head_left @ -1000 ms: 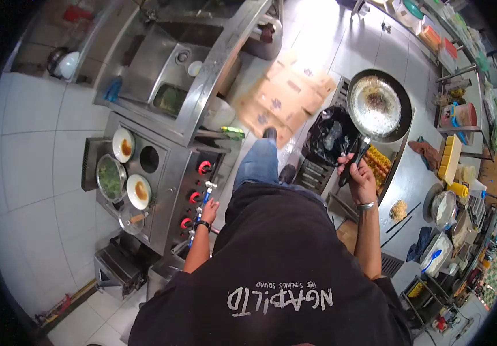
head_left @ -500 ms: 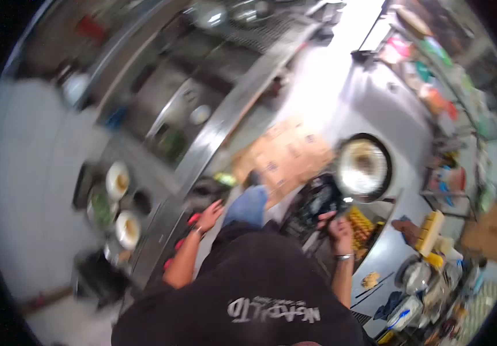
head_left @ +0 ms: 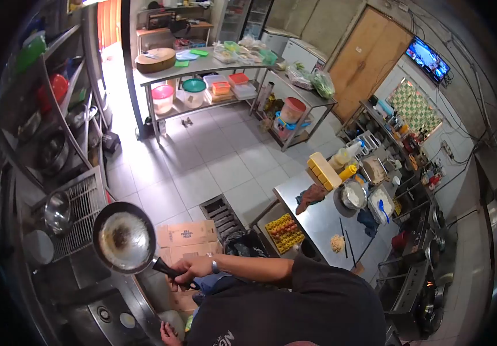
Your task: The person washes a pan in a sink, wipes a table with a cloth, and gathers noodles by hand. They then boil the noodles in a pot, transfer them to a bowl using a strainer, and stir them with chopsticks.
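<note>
My right hand is wrapped around the black handle of a frying pan. The pan has a dark rim and a worn inner face with a brown patch in the middle, and it is held out over the edge of the steel sink counter. Down at the bottom edge, my left hand is partly in view beside that counter, fingers apart and nothing seen in them.
Flattened cardboard lies on the floor by a black bag. A wire rack carries a metal bowl. On the right, a steel table holds chopsticks, bowls and a yellow box; egg trays sit beneath.
My view and body have turned left, toward the sink side. The frying pan has swung along in my right hand. My left hand is now lower, at the picture's bottom edge.
</note>
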Motion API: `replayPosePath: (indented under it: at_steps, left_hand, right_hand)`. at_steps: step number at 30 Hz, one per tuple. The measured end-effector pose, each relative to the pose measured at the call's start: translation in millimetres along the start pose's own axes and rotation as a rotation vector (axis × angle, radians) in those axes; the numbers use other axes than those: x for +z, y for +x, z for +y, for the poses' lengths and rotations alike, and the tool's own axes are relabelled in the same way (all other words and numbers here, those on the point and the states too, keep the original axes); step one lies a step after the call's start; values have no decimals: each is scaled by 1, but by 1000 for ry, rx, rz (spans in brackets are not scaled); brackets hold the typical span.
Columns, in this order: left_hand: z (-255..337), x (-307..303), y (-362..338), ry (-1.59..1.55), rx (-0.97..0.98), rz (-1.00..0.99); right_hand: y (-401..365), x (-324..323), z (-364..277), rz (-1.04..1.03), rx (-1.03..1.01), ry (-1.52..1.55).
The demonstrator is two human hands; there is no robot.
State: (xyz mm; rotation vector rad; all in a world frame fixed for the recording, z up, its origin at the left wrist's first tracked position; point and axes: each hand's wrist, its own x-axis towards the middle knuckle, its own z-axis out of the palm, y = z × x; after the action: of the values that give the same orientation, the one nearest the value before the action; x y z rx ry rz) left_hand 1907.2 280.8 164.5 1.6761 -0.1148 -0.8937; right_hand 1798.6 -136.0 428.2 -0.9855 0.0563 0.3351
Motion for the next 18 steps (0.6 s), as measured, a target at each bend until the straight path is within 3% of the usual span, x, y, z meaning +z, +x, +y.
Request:
replayPosePath:
  at_steps: [2,4,6,7,8,9,11,13,15,17,18]
  left_hand:
    - [39,20,9,58,9,141]
    - [96,40,-7,-109,33,277]
    - [144,54,-10,-231,78,327]
    - [159,61,-11,-229,105,406]
    - [173,63,-14,-222,92,477]
    - [172,61,-7,-351,172,525]
    - [176,68,-12,-381,127,719]
    - [186,87,-7,-456,231,850]
    - [208,101,-4,-540,301,913]
    - [211,109,18,-405,449,938]
    - [227,117,14,-403,467,940]
  right_hand:
    - [33,-16,-13,-85,46,23]
    - [63,-10,-43,67,122,-295]
    - [108,-34,-53,-27,123,-652]
    - [119,-38,-75,-80,281,-604]
    - [142,-34,-99,-215,288,-460]
    - [163,-46,-95,-194,346,-556]
    - [212,-67,-79,-421,398,-263]
    - [240,-71,-90,-583,424,-273]
    - [258,-68,-96,-548,510,-342]
    - [275,-64,-104,-529,643,-368]
    - [276,-68,-96,-613,540,-437]
